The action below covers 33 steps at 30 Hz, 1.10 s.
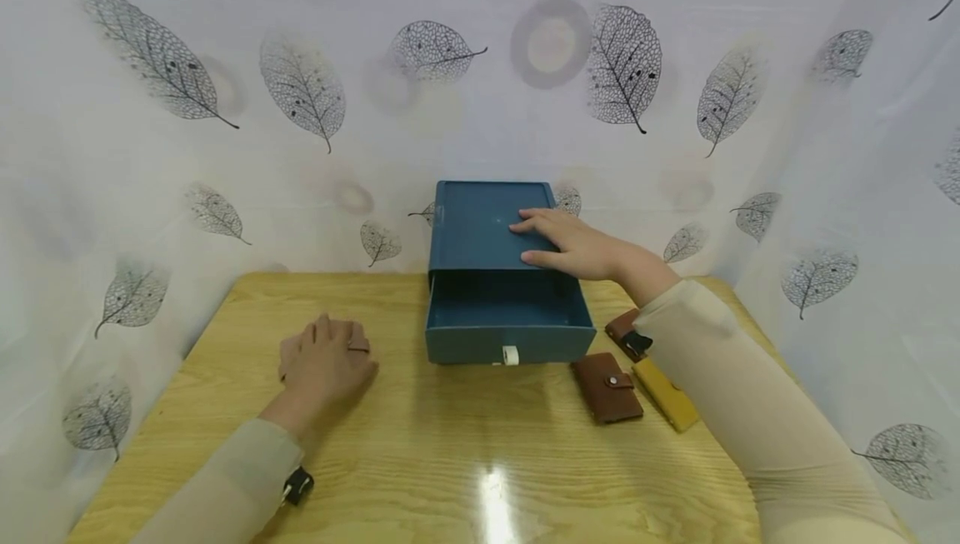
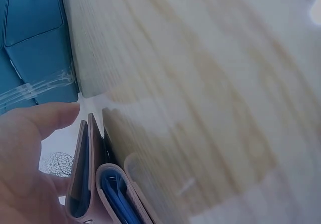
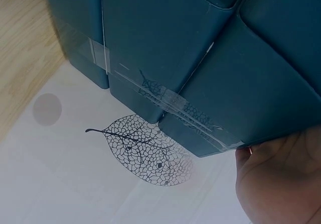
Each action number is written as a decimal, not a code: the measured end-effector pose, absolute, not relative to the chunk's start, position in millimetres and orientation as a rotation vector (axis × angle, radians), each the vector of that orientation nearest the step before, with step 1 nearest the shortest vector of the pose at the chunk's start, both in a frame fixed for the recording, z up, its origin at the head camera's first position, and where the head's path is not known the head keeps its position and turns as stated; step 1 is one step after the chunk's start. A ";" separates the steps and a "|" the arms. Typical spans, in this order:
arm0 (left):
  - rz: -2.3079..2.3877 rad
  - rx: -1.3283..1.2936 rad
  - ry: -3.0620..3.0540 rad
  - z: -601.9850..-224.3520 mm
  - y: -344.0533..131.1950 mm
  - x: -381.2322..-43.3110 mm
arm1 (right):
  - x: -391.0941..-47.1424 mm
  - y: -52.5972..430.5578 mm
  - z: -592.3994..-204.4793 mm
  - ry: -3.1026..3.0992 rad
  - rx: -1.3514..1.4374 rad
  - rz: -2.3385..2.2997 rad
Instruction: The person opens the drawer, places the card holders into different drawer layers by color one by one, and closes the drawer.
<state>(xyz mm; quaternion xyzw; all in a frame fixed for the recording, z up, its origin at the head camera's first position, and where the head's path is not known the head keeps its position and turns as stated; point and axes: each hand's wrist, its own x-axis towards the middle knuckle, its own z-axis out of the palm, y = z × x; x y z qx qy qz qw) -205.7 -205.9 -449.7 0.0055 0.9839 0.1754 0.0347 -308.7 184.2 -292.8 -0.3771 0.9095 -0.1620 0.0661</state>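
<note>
A blue drawer box (image 1: 480, 223) stands at the back middle of the table, its drawer (image 1: 465, 344) pulled out toward the front. My right hand (image 1: 570, 244) rests spread on the box's top near the right edge. In the right wrist view, part of that hand (image 3: 281, 184) shows beside the blue casing (image 3: 150, 43). On the left, my left hand (image 1: 326, 369) lies over a pink wallet (image 1: 358, 337), fingers stretched forward. The left wrist view shows the wallet's folded layers (image 2: 86, 169) with blue inside; the thumb (image 2: 60, 116) stands apart from them, and the other fingers are mostly hidden.
Right of the drawer lie a brown snap wallet (image 1: 606, 390), a yellow wallet (image 1: 667, 398) and a dark reddish-brown wallet (image 1: 621, 327), the last two partly behind my right sleeve. A white pull tab (image 1: 511, 355) is on the drawer front. A leaf-print curtain (image 1: 465, 127) hangs behind the wooden table (image 1: 420, 461).
</note>
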 end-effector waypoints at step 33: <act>0.646 -0.131 2.950 -447.7 -187.5 -212.9 | -310.4 183.9 -294.9 2.747 -1.144 -0.473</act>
